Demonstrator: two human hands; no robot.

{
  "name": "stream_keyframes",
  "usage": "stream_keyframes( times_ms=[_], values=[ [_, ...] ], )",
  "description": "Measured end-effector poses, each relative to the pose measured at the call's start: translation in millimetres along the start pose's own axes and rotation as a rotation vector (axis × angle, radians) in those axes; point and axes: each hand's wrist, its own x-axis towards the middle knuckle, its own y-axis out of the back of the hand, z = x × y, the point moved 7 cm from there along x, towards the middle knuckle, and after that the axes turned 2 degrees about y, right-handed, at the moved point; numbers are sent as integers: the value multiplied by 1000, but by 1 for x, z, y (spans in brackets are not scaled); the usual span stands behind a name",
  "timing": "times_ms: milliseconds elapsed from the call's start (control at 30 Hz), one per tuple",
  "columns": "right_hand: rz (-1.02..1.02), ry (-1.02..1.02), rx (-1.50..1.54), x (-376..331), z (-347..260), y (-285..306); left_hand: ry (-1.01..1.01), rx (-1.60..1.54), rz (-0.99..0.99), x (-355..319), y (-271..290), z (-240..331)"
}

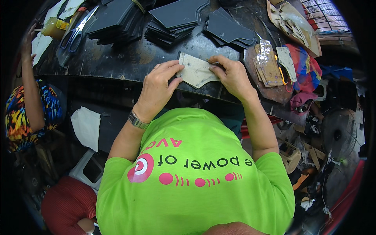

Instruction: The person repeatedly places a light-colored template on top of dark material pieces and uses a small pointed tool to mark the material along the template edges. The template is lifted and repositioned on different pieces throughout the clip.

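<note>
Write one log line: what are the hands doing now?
left hand: presses pale template | right hand: holds thin tool on it | black worktable

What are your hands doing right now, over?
Left hand pins the pale template flat on the workbench. Right hand presses its other edge, pinching a thin tool. Black cut pieces stacked behind, clear of it.

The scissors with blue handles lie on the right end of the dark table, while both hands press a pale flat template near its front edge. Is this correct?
Not quite. The head view shows the scissors at the left end of the dark table, not the right. The rest holds: the left hand and right hand both press the pale flat template near the front edge.
</note>
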Motion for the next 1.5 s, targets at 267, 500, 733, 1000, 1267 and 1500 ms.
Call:
stream_keyframes(
  times_ms=[267,500,733,1000,1267,1500],
  values=[
    [-45,2,-11,3,0,-4,-25,37,-1,-1,-2,2],
    [-70,14,28,1,-6,-3,-87,72,-10,-6,-4,8],
    [-78,66,38,1,-10,-4,-69,18,40,-9,-3,9],
    [-118,99,75,5,-9,-7,-85,82,93,-16,-4,10],
    [-202,68,44,11,-9,-9,-82,-19,115,-16,-2,7],
    [-171,78,53,8,-11,-7,-65,61,36,-11,-1,9]
  ],
)
